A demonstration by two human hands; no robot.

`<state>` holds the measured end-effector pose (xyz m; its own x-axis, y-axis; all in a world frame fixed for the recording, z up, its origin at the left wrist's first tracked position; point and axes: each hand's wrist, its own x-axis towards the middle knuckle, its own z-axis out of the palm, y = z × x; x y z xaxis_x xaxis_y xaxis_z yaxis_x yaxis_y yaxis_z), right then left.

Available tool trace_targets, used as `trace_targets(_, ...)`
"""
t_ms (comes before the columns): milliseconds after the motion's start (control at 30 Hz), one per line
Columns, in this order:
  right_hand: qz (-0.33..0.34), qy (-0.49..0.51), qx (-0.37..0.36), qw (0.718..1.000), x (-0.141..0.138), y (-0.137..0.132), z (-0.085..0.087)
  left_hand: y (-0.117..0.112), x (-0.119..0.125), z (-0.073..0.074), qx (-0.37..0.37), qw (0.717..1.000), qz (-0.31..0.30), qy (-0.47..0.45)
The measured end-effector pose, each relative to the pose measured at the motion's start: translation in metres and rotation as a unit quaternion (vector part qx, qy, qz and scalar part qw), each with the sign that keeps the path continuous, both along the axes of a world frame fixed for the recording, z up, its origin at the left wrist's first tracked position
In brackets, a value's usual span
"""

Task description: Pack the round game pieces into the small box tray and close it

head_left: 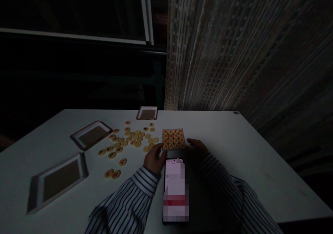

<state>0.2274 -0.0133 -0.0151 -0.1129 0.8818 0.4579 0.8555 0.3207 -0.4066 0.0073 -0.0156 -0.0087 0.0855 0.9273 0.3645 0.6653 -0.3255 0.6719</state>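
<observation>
A small square box (173, 149) holds rows of round Chinese chess pieces (171, 141) with red characters facing up. My left hand (154, 158) is at its near left corner, thumb along the front side and fingers against the left side, closed on that corner. Just off the right side is my right hand (199, 148), fingers stretched out with a small gap to the box. Many loose Chinese chess pieces (129, 138) lie scattered left of the box, some face down, others showing red or dark characters. Dim light hides part of the right fingers.
A phone (176, 192) with a lit, partly blurred screen lies between my forearms. Three shallow tray-like box parts, a near one (58, 182), a middle one (91, 134) and a far one (147, 113), rest on the white table (234, 150). A bead-like curtain (208, 46) hangs behind.
</observation>
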Motion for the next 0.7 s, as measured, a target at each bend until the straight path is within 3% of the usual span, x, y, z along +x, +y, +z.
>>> trace_targets(167, 0.03, -0.003, 0.066, 0.997, 0.014, 0.02, 0.011, -0.004, -0.004, 0.003, 0.016, 0.999, 0.013, -0.026)
trace_targets(267, 0.05, -0.03, 0.056, 0.997, 0.018, 0.038, 0.029, 0.003, -0.009, 0.018, 0.057, 0.998, 0.009, -0.011)
trace_targets(367, 0.068, -0.052, 0.021, 0.996, 0.015, 0.058, 0.048, 0.024, -0.011, 0.043, 0.071, 0.997, -0.01, -0.008)
trace_targets(500, 0.093, -0.072, -0.036, 0.992, 0.002, 0.082, 0.063, 0.066, -0.007, 0.073, 0.007, 0.995, -0.084, 0.051)
trace_targets(600, 0.105, -0.086, -0.074, 0.988, -0.007, 0.098, 0.066, 0.094, 0.0, 0.08, 0.0, 0.994, -0.087, 0.072)
trace_targets(700, 0.123, -0.106, -0.109, 0.981, -0.011, 0.109, 0.065, 0.111, 0.003, 0.075, -0.027, 0.986, -0.123, 0.107)
